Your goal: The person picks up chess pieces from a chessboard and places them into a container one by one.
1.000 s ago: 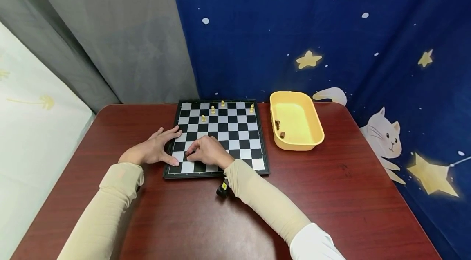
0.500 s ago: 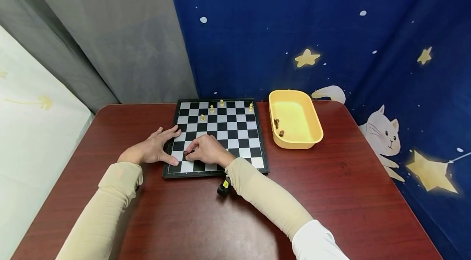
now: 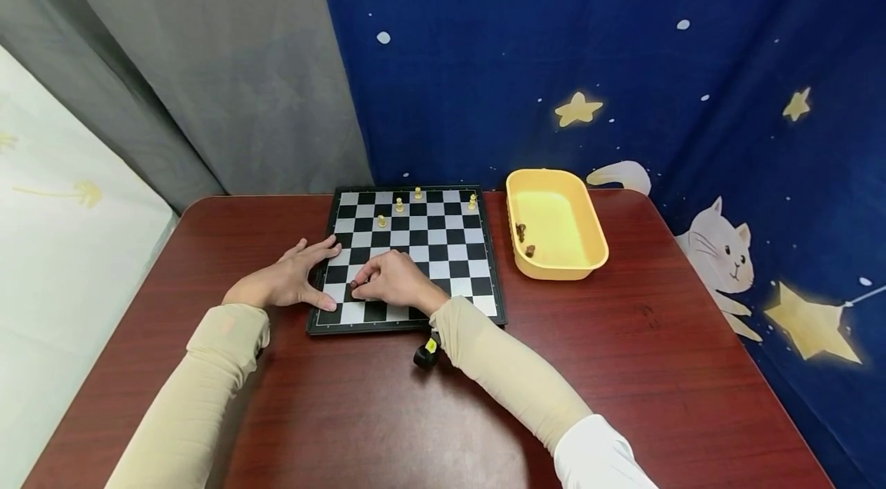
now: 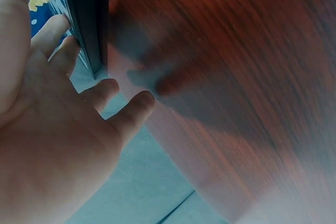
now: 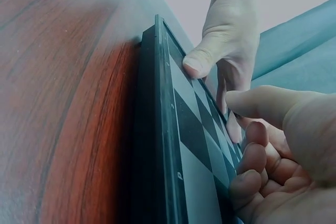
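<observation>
Right hand (image 3: 396, 280) seemingly shifted the dark piece (image 3: 354, 284) slightly.

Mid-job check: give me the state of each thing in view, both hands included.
Chessboard: lying flat on the table.
Left hand: fingers spread, at the chessboard's left edge.
Right hand: pinching a dark chess piece.
Dark chess piece: held, mostly hidden; whether it touches the chessboard, I can't tell.
Pale chess pieces: four, standing on the chessboard.
Yellow tray: uncovered, upright.
Loose dark pieces: inside the yellow tray.
</observation>
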Motion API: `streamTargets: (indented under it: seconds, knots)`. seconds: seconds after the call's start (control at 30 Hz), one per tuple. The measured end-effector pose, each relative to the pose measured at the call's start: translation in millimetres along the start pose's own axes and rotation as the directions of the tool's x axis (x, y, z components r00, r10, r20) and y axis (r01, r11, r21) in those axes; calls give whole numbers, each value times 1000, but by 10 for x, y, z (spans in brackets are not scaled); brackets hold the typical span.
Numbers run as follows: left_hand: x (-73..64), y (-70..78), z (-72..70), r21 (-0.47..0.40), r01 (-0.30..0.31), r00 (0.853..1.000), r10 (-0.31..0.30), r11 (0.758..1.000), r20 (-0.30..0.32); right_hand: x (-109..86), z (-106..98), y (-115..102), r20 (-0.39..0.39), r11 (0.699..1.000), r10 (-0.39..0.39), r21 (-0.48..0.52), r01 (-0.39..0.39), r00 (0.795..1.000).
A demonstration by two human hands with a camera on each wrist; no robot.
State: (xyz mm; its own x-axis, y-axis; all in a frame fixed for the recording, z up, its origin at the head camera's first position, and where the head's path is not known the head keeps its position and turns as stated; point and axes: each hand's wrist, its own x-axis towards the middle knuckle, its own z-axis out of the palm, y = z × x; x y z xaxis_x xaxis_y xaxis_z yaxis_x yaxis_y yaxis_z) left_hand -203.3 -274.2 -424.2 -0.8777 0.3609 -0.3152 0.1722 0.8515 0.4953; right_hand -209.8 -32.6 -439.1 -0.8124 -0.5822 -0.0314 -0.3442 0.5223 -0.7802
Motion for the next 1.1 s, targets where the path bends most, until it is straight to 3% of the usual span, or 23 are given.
streamTargets:
  seconds: [0.53,0.7,1.1]
  knots:
    - [7,-15,4,-3,-12,1000,12,1000,-3,-93,-184,-88,5,1000,16,1,-16,1000]
    - [3,-19,14,-10,-4,1000,4,1000,0,-107,-249,-47,9,1000,5,-30,-5,1000]
    - [-5,-7,19,-18,-1,1000,1,1000,-8,-215,-444,46,48,999,37,8,-38,998]
